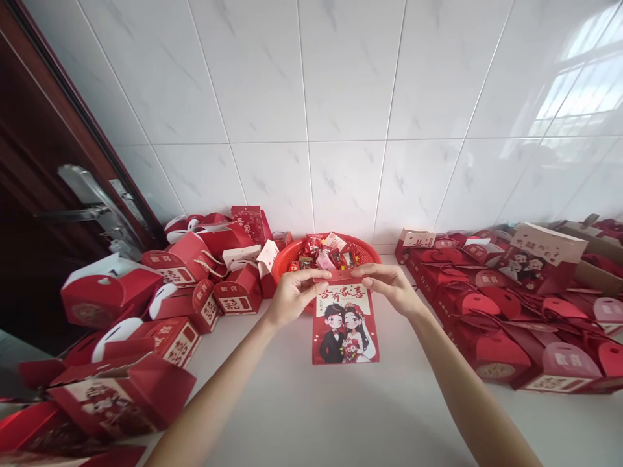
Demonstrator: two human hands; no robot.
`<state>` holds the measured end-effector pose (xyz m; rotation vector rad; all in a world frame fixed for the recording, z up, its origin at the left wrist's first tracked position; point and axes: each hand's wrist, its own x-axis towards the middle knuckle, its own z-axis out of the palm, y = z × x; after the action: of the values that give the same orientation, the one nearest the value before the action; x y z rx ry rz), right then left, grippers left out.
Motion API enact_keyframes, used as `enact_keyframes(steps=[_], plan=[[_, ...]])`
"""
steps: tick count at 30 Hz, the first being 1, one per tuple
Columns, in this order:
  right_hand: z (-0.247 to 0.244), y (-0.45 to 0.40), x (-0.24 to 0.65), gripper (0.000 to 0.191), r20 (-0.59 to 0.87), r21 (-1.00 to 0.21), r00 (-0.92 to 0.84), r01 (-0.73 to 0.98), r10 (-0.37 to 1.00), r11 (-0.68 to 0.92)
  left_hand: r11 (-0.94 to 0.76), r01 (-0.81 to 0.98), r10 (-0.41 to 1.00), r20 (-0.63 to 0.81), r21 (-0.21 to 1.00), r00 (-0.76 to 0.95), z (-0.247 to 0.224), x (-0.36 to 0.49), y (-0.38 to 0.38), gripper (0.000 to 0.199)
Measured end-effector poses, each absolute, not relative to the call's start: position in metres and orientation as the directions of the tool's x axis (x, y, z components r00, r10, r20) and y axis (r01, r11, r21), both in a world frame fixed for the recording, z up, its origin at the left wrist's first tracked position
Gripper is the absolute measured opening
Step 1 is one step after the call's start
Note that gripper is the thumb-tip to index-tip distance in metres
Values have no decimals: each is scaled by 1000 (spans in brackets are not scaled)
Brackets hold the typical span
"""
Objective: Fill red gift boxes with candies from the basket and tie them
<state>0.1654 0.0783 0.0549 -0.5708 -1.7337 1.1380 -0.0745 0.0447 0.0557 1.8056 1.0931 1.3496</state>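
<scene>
A red paper gift bag (345,331) with a cartoon bride and groom on its front is held upright between my hands. My left hand (294,295) pinches its top left corner, thumb in front and fingers behind. At the top right corner, my right hand (389,285) grips the folded top edge in the same way. Just behind it stands a red plastic basket (287,256) with wrapped candies (327,251) inside. The bag covers part of the basket's front; whether the bag's mouth is open, I cannot tell.
Several red gift boxes (238,288) crowd the left side of the white table (311,415). Rows of red boxes (496,337) and an upright bag (535,256) fill the right. A tiled wall (345,181) rises behind, and a dark door with a metal handle (92,201) is at left.
</scene>
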Motion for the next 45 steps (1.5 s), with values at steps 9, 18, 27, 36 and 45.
enact_keyframes(steps=[9, 18, 27, 36, 45], plan=[[58, 83, 159, 17, 496, -860, -398, -100, 772, 501, -440, 238, 897, 416, 866, 148, 57, -74, 49, 35], [58, 83, 158, 37, 376, -926, -320, -170, 870, 338, -459, 208, 886, 463, 864, 31, 54, -62, 49, 48], [58, 85, 162, 35, 356, -932, -310, -185, 882, 311, -351, 77, 936, 349, 933, 31, 59, -53, 50, 42], [59, 86, 168, 35, 329, -941, -344, -199, 879, 275, -393, 124, 919, 383, 911, 99, 65, -47, 44, 35], [76, 76, 185, 32, 408, -897, -381, 5, 830, 443, -414, 168, 910, 400, 895, 110, 66, -47, 40, 33]])
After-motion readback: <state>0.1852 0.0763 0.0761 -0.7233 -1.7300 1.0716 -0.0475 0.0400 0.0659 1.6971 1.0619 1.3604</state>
